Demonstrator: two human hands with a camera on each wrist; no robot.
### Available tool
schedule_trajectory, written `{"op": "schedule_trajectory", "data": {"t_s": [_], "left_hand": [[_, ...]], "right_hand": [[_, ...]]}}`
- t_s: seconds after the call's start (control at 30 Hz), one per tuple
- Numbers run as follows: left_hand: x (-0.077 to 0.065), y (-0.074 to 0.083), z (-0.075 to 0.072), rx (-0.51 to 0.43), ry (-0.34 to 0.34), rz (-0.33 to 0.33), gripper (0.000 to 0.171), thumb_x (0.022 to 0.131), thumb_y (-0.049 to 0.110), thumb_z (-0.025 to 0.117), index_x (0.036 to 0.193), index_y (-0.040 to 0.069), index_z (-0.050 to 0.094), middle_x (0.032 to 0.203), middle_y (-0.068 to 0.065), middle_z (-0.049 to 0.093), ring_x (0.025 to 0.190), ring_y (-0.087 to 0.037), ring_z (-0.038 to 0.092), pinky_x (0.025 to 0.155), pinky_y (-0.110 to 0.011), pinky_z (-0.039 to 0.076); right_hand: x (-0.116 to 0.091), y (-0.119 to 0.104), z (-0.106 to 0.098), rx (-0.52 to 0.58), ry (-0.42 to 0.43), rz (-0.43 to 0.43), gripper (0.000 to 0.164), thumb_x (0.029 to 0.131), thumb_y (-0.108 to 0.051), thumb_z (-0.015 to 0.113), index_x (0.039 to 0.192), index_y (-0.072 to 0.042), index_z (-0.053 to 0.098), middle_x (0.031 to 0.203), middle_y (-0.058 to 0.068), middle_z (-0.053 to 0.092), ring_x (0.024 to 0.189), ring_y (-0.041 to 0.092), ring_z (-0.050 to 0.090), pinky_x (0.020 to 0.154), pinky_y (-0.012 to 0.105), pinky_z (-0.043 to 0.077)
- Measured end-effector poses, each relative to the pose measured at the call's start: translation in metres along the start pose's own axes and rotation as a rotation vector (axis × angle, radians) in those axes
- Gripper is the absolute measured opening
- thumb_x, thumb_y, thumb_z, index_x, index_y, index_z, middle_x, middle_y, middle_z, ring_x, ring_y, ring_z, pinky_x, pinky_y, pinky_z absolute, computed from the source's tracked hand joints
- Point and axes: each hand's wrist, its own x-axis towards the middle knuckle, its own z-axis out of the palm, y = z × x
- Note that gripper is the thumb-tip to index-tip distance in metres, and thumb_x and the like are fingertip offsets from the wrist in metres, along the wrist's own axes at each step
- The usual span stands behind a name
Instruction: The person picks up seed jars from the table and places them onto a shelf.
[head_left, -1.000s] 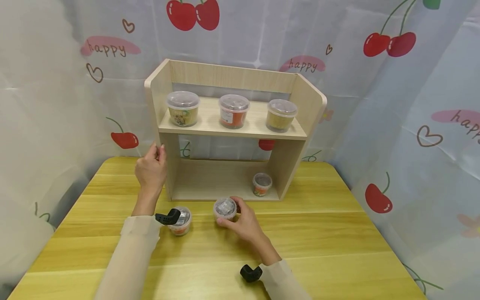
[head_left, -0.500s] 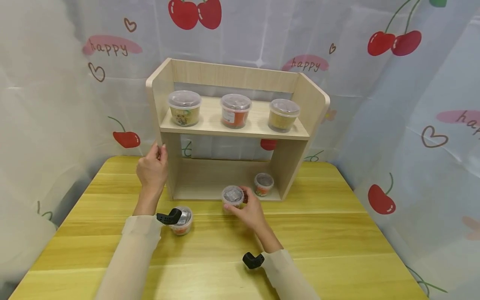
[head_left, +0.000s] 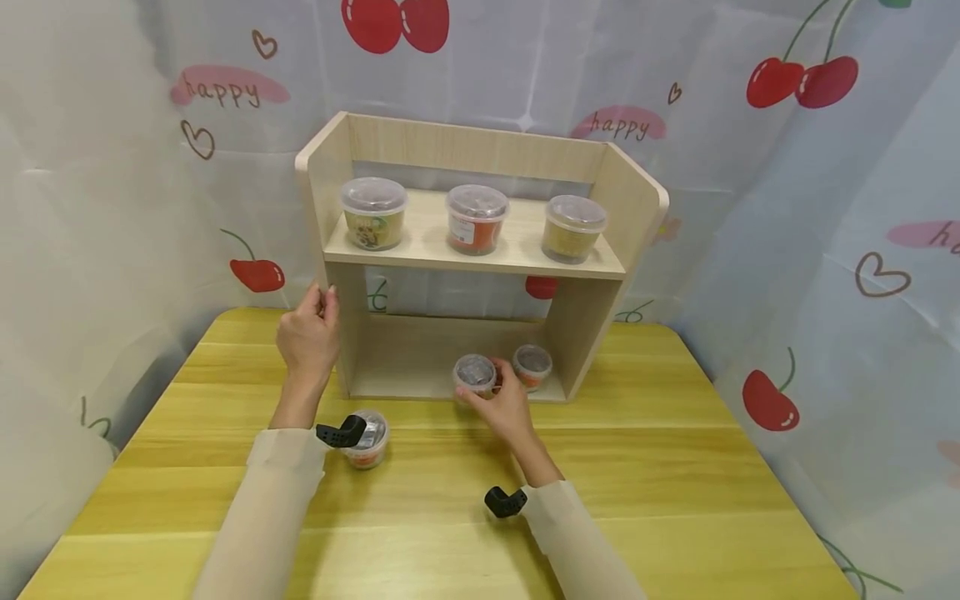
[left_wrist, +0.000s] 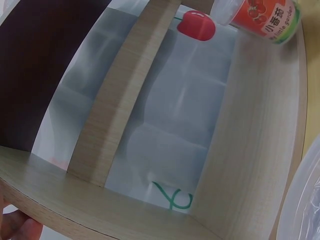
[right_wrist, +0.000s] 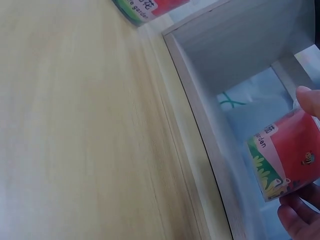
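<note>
My right hand (head_left: 507,408) grips a small clear-lidded tub (head_left: 475,374) by its sides, thumb and fingers on opposite sides. It is over the front of the lower level of the wooden shelf (head_left: 480,267). The right wrist view shows the red and green label of this held tub (right_wrist: 287,155). Another small tub (head_left: 532,367) stands just right of it, near the right side panel. My left hand (head_left: 309,333) holds the front edge of the left side panel with curled fingers; its fingertips (left_wrist: 25,227) show outside that panel in the left wrist view.
Three larger lidded tubs, a yellow one (head_left: 374,214), an orange one (head_left: 477,220) and another yellow one (head_left: 574,229), stand on the upper level. One small tub (head_left: 367,440) is on the table (head_left: 420,533) beside my left wrist, partly behind a black wrist mount. A printed curtain (head_left: 480,67) hangs behind.
My right hand has carried the small tub from the table, forward and slightly right, to the lower level. My left hand stays at the side panel. The view has shifted slightly.
</note>
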Motion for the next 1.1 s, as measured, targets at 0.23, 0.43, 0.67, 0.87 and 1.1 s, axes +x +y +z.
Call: {"op": "schedule_trajectory", "data": {"t_s": [0.23,0.43,0.67,0.87,1.1], "left_hand": [[0.000,-0.001,0.001,0.005,0.011,0.004,0.025,0.099,0.021,0.057,0.085,0.000,0.061,0.065,-0.018,0.064,0.048,-0.036,0.052,0.045,-0.044,0.032],[0.000,-0.001,0.001,0.004,0.005,-0.001,0.027,0.099,0.023,0.057,0.084,0.000,0.059,0.065,-0.019,0.063,0.049,-0.038,0.053,0.045,-0.045,0.032],[0.000,0.000,0.001,0.010,0.010,0.001,0.026,0.099,0.021,0.057,0.082,0.000,0.059,0.061,-0.018,0.061,0.047,-0.032,0.048,0.045,-0.041,0.029],[0.000,-0.001,0.001,0.018,0.008,0.003,0.027,0.099,0.020,0.057,0.079,0.001,0.056,0.059,-0.016,0.058,0.047,-0.026,0.042,0.044,-0.038,0.027],[0.000,-0.001,0.001,0.018,0.017,0.003,0.028,0.098,0.021,0.058,0.078,0.001,0.056,0.057,-0.015,0.056,0.046,-0.029,0.042,0.045,-0.039,0.028]], "right_hand": [[0.009,0.004,0.002,-0.001,0.018,0.007,0.072,0.077,-0.023,0.086,0.133,0.002,0.050,0.119,0.019,0.062,0.107,0.032,0.062,0.090,0.047,0.050],[0.015,0.004,0.004,0.007,0.016,0.019,0.072,0.078,-0.025,0.084,0.134,0.004,0.049,0.122,0.021,0.061,0.108,0.034,0.062,0.090,0.047,0.050],[0.018,0.005,0.008,-0.012,0.020,0.067,0.074,0.080,-0.026,0.083,0.138,0.003,0.046,0.127,0.022,0.060,0.114,0.036,0.059,0.095,0.048,0.047],[0.018,0.005,0.012,-0.021,0.047,0.087,0.074,0.081,-0.025,0.082,0.139,0.004,0.045,0.127,0.025,0.060,0.115,0.039,0.059,0.097,0.052,0.044],[0.021,0.007,0.015,-0.026,0.082,0.110,0.076,0.081,-0.023,0.082,0.140,0.006,0.043,0.128,0.027,0.058,0.117,0.041,0.057,0.097,0.052,0.044]]}}
